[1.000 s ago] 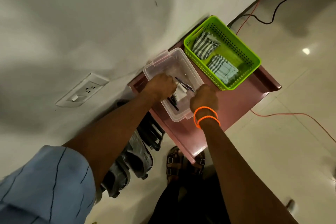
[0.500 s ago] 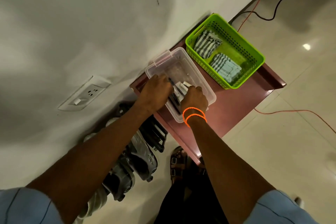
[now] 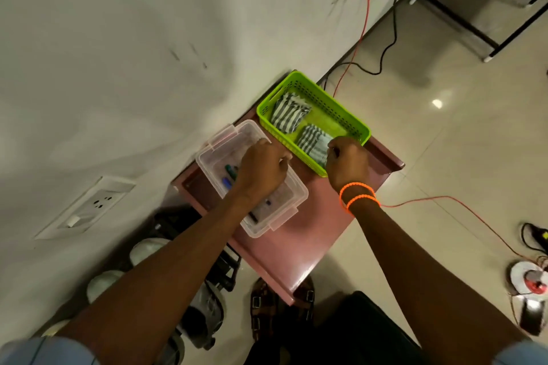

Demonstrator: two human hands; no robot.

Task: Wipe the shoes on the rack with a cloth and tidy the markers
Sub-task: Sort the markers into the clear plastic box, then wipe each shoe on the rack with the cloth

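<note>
While left hand [image 3: 261, 169] rests curled in marker box [image 3: 213, 163], right hand [image 3: 347, 161] grips striped cloth [image 3: 311, 139]; no readable writing.

Basket [image 3: 353, 120]: bright lime green, perforated walls; the two folded cloths [image 3: 289, 114] inside it are striped grey and white. Marker box [image 3: 213, 157]: clear, colourless plastic, with markers [image 3: 229, 175] showing green, blue and black; rack top [image 3: 284, 246]: dusty pink. Wrist bands [image 3: 357, 195] on the right arm: neon orange, beaded; floor cable [image 3: 444, 201]: orange-red; sleeves [image 3: 53, 352]: pale blue; sandals [image 3: 261, 308]: dark brown.
</note>
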